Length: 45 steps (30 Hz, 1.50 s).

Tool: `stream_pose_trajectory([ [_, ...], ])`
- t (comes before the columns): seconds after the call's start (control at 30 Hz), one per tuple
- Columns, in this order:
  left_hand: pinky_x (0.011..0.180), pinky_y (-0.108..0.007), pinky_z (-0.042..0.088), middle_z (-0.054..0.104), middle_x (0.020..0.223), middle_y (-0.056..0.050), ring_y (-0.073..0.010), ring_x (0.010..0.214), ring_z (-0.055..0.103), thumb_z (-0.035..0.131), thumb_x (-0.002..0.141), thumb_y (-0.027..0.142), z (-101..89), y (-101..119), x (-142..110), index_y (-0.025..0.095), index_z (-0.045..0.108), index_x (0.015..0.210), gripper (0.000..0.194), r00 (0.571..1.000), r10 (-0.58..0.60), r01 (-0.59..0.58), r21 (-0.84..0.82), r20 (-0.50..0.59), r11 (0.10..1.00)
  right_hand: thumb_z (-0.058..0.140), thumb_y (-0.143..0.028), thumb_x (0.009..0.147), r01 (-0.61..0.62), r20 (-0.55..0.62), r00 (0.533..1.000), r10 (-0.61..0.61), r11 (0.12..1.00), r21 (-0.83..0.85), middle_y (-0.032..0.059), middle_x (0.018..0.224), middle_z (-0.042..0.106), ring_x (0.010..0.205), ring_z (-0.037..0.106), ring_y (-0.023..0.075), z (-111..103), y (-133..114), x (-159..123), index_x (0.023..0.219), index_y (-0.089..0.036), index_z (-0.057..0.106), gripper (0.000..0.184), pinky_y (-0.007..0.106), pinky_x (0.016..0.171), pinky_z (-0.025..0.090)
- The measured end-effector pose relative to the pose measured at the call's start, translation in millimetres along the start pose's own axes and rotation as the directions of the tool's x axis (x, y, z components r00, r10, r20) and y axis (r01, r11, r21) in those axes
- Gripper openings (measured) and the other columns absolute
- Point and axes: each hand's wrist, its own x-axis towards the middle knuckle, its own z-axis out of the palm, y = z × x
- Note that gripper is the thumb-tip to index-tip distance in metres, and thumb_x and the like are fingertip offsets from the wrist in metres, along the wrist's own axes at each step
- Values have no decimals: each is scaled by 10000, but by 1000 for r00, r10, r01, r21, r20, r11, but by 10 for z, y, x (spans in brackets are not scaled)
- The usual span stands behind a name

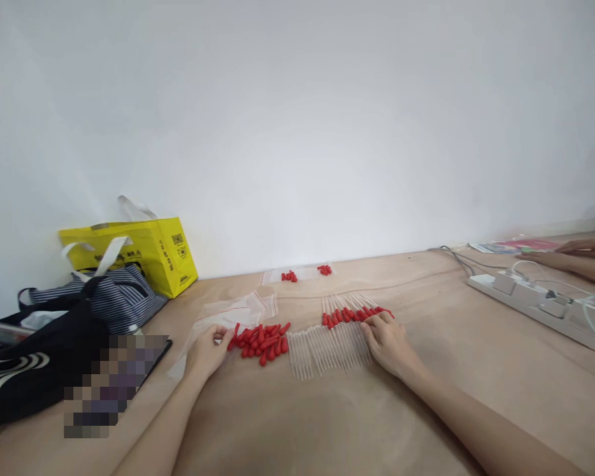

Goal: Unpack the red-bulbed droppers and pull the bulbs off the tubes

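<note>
A loose pile of red rubber dropper bulbs (265, 342) lies on the table in front of me. At its left edge my left hand (211, 347) is closed in a pinch on one red bulb (235, 330). Right of the pile, thin clear tubes (322, 350) lie side by side in a row. Behind them more tubes (334, 304) carry red bulbs (347, 316) on their near ends. My right hand (387, 340) is closed over the right end of this row, touching the bulbs there. What its fingers grip is hidden.
Clear zip bags (238, 307) lie behind the pile, with another bag of red bulbs (290, 276) near the wall. Yellow bag (163, 258), striped bag (129, 297) and black bag (44, 363) stand left. A power strip (540, 311) and another person's hands (570, 258) are right.
</note>
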Motion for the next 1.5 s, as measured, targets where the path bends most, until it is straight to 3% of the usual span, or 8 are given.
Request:
stream_pose_trajectory([
  [0.37, 703, -363, 401, 639, 932, -102, -281, 876, 565, 377, 747, 425, -111, 125, -14, 177, 580, 829, 330, 988, -53, 66, 91, -144, 994, 443, -275, 768, -248, 144, 952, 272, 955, -162, 40, 827, 645, 824, 564, 181, -216, 34, 486, 767, -204, 627, 197, 291, 709, 312],
  [0.53, 765, -377, 352, 646, 882, -63, -267, 897, 529, 409, 765, 397, -79, 364, -208, 207, 605, 789, 274, 916, 271, -217, 200, -296, 955, 530, -400, 699, -240, 189, 938, 291, 937, -254, 97, 775, 656, 806, 573, 247, -73, -59, 627, 703, -171, 634, 252, 343, 711, 316],
  [0.83, 724, -329, 349, 649, 806, -23, -193, 788, 540, 458, 798, 300, 61, 752, -570, 214, 616, 737, 190, 752, 608, -597, 126, -254, 792, 465, -206, 744, -237, 116, 950, 292, 908, -346, 166, 876, 631, 913, 537, 284, -30, -120, 622, 757, -123, 617, 174, 378, 749, 297],
  [0.93, 729, -334, 350, 647, 814, -26, -188, 782, 541, 464, 804, 266, 85, 793, -606, 208, 618, 748, 174, 706, 658, -651, 124, -263, 748, 418, -224, 798, -157, 100, 977, 190, 950, -269, 120, 894, 626, 906, 535, 239, -118, -177, 537, 818, -146, 571, 173, 358, 765, 285],
  [1.03, 757, -345, 344, 644, 849, -43, -193, 816, 534, 466, 809, 231, 115, 840, -653, 198, 622, 847, 164, 636, 717, -711, 145, -286, 688, 402, -215, 828, 93, 117, 989, -90, 995, -21, 32, 791, 624, 753, 550, 159, -149, -295, 302, 789, -168, 516, 128, 329, 766, 274],
  [1.13, 766, -353, 330, 638, 915, -57, -200, 853, 516, 457, 817, 213, 174, 912, -752, 208, 602, 975, 215, 533, 796, -788, 174, -288, 590, 415, -174, 823, 357, 90, 925, -370, 924, 134, -14, 742, 600, 708, 522, 125, -96, -464, -21, 770, -182, 486, 88, 328, 799, 244],
  [1.27, 759, -351, 297, 640, 793, -12, -174, 775, 502, 442, 818, 197, 300, 978, -911, 251, 612, 927, 209, 419, 880, -879, 144, -224, 455, 397, -132, 824, 522, 25, 846, -532, 838, 159, -16, 722, 580, 699, 499, 116, 22, -638, -314, 764, -184, 485, 119, 309, 774, 239],
  [1.5, 678, -324, 264, 572, 586, 17, -135, 624, 442, 462, 789, 176, 380, 962, -995, 201, 583, 692, 157, 445, 881, -873, 140, -158, 466, 506, -268, 817, 555, -60, 832, -552, 829, 68, -7, 677, 595, 715, 469, 137, 55, -649, -322, 850, -218, 586, 100, 321, 741, 217],
])
